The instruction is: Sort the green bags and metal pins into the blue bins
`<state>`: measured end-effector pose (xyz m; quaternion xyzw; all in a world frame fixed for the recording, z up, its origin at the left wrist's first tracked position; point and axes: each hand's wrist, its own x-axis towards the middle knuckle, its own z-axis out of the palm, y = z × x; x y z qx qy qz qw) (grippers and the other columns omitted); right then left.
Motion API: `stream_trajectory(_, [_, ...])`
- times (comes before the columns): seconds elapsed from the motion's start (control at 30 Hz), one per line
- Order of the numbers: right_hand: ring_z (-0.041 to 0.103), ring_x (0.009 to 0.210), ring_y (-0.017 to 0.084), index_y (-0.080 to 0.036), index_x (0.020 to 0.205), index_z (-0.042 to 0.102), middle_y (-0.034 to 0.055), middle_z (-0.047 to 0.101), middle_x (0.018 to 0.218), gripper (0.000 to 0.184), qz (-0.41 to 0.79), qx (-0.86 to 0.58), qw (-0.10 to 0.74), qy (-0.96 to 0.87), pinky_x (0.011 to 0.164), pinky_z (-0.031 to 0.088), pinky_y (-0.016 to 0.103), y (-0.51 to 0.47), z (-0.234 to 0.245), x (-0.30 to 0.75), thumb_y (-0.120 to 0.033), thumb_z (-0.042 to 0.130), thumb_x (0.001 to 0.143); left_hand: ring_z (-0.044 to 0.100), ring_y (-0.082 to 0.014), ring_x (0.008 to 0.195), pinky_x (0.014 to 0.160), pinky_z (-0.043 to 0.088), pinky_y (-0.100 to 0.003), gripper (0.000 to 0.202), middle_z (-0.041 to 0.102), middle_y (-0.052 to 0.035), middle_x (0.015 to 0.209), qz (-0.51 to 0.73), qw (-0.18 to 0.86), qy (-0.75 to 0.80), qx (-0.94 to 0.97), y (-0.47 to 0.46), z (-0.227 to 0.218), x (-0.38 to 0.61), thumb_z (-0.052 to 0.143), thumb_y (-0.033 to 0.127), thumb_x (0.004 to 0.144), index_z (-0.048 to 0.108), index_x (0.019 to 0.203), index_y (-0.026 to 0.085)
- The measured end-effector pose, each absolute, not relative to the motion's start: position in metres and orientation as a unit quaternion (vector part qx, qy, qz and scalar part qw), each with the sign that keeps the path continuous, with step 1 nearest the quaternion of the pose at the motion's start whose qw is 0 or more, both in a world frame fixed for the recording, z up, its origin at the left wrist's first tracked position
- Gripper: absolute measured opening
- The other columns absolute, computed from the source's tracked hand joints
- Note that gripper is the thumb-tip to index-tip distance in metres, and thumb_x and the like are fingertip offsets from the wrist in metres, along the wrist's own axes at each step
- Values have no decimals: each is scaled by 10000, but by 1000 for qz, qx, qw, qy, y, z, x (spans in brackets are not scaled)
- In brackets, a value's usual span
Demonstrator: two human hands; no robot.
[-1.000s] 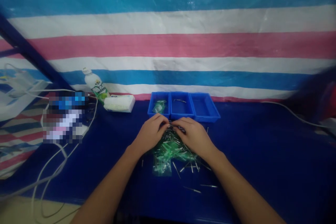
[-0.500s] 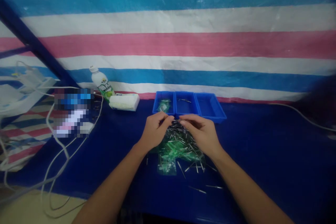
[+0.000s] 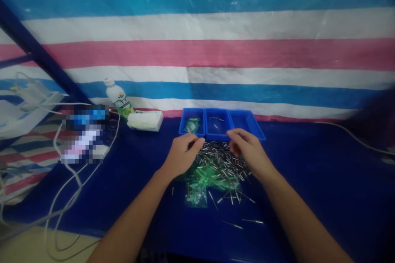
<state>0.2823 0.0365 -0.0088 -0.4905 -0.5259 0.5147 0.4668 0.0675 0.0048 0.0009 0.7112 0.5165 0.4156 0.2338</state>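
Observation:
A heap of thin metal pins and small green plastic pieces (image 3: 216,168) lies on the dark blue table (image 3: 308,181). My left hand (image 3: 182,156) rests at the heap's left edge, fingers curled in a pinch on something too small to make out. My right hand (image 3: 249,150) hovers at the heap's far right, fingers bent and pinched together near the blue trays. Three joined blue trays (image 3: 220,123) stand just beyond the hands: the left one holds green pieces, the middle one a few pins, the right one looks bare.
A white bottle with a green label (image 3: 119,100) and a white packet (image 3: 145,120) stand at the back left. White cables (image 3: 68,185) trail over the left edge. A striped tarpaulin (image 3: 197,49) closes the back. Loose pins (image 3: 243,222) lie near the front.
My hands, which met at the top of the heap, have drawn apart. The right hand has moved right and up toward the trays; the left stayed by the heap's left edge.

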Motion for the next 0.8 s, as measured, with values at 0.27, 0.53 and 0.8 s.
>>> stream_trajectory(0.27, [604, 896, 247, -252, 988, 713, 54, 678, 940, 164, 222, -394, 234, -860, 779, 462, 404, 14, -7, 271, -352, 649, 875, 609, -197, 837, 714, 446, -330, 240, 664, -28, 915, 234, 134, 536, 800, 5, -10, 60, 565, 415, 968, 667, 886, 214])
stream_trajectory(0.53, [592, 992, 265, -277, 1021, 706, 44, 676, 999, 146, 191, -381, 164, -890, 869, 440, 472, 13, -12, 270, -302, 588, 940, 629, -211, 925, 759, 483, -336, 213, 674, -28, 957, 169, 135, 509, 833, 4, -11, 54, 581, 406, 968, 685, 958, 221])
stream_trajectory(0.8, [599, 918, 233, -243, 881, 670, 24, 688, 918, 187, 189, -379, 213, -880, 892, 415, 455, 16, -12, 271, -252, 515, 984, 638, -194, 952, 809, 481, -337, 238, 683, -7, 968, 198, 160, 504, 826, 3, -7, 55, 532, 407, 1001, 699, 983, 237])
